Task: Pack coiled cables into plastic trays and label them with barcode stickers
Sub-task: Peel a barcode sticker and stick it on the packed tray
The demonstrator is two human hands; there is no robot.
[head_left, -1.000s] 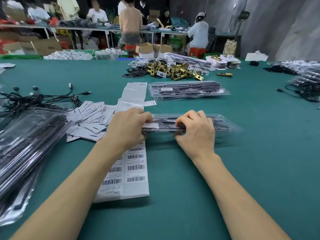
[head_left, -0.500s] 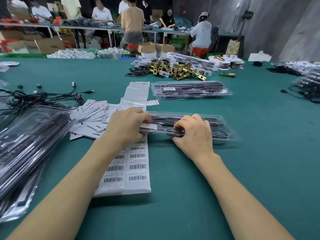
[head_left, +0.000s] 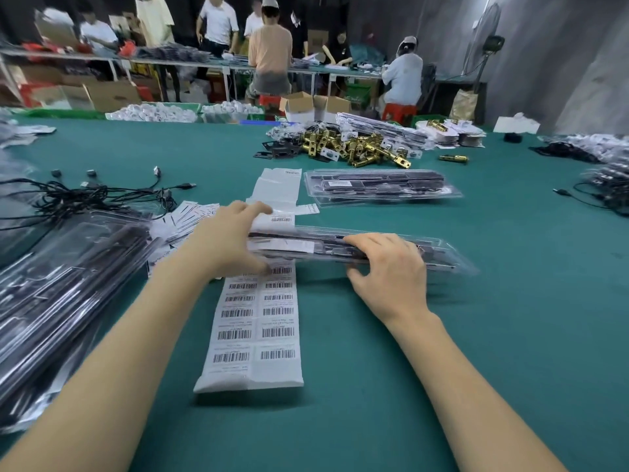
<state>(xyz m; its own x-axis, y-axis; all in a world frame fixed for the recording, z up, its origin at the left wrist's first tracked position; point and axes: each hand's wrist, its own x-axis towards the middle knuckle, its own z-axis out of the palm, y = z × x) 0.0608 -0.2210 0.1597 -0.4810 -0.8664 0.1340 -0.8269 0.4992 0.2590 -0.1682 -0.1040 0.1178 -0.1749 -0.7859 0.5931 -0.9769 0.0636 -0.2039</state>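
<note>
Clear plastic tray (head_left: 439, 253) contained dark cables; left hand (head_left: 226, 241) gripped its left end, right hand (head_left: 388, 267) curled fingers over its near edge.

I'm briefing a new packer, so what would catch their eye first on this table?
Probably both hands, left hand and right hand, on a clear plastic tray at centre, above a barcode sticker sheet. Beyond lies another packed tray, then a brass hardware pile.
</note>
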